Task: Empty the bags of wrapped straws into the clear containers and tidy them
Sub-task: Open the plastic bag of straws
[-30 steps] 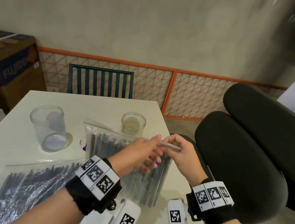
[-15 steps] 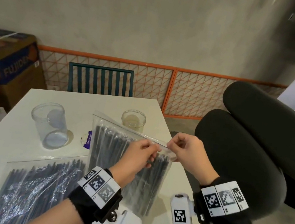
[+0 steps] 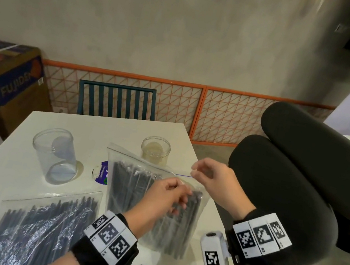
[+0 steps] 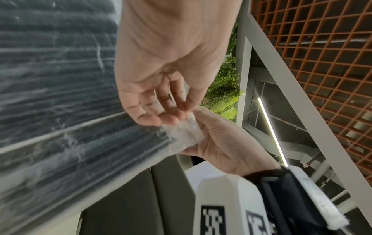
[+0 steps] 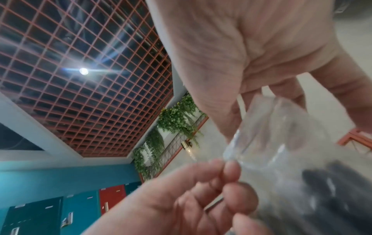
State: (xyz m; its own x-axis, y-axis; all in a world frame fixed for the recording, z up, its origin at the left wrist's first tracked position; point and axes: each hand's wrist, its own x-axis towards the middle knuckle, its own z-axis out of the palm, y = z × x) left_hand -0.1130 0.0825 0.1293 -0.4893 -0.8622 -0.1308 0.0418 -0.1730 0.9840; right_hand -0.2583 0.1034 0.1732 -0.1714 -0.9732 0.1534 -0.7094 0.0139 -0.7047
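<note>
The table (image 3: 123,128) carries 2 bags of dark straws. The flat bag (image 3: 37,232) lies at the near left, its straws running away from the person. The held bag (image 3: 137,186) stands tilted above the middle, straws pointing up, mouth on top. Behind are the big container (image 3: 54,154) and the small container (image 3: 155,150), both upright. The left hand (image 3: 165,198) and the right hand (image 3: 210,180) each pinch the bag's top right corner.

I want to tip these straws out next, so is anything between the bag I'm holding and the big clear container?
Nothing visible: bare table separates the held bag from the big clear container. Both hands pinch the bag's top corner.
</note>
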